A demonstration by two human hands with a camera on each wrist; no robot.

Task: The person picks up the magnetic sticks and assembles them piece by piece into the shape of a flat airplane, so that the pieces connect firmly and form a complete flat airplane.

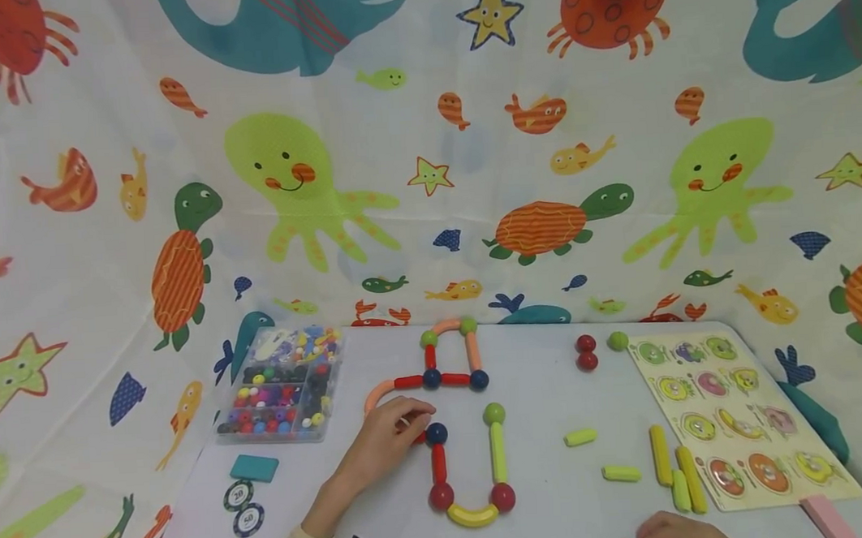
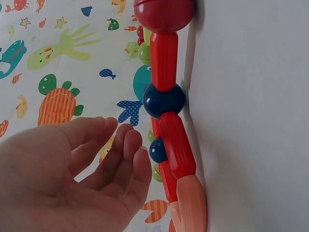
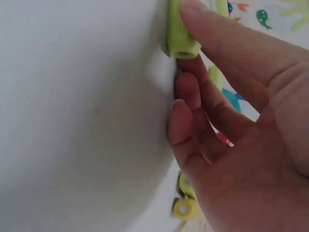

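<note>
In the head view my left hand (image 1: 389, 438) hovers with loosely bent fingers beside a dark blue ball (image 1: 436, 434). The left wrist view shows nothing between its fingers; a red building stick (image 2: 177, 145) joins the blue ball (image 2: 164, 100) and a peach curved piece (image 2: 191, 203). Below runs a U of red stick (image 1: 439, 463), red balls (image 1: 441, 496), yellow curve (image 1: 473, 516) and green stick (image 1: 498, 452), topped by a green ball (image 1: 494, 413). My right hand (image 1: 679, 531), partly cut off at the bottom edge, pinches a light-green building stick (image 3: 182, 36) between thumb and finger.
Loose green (image 1: 621, 473) and yellow sticks (image 1: 660, 455) lie on the right, near a fruit puzzle board (image 1: 762, 382). Two red balls (image 1: 586, 353) stand behind. A divided bead box (image 1: 279, 382), teal block (image 1: 254, 467) and two chips (image 1: 249, 520) occupy the left.
</note>
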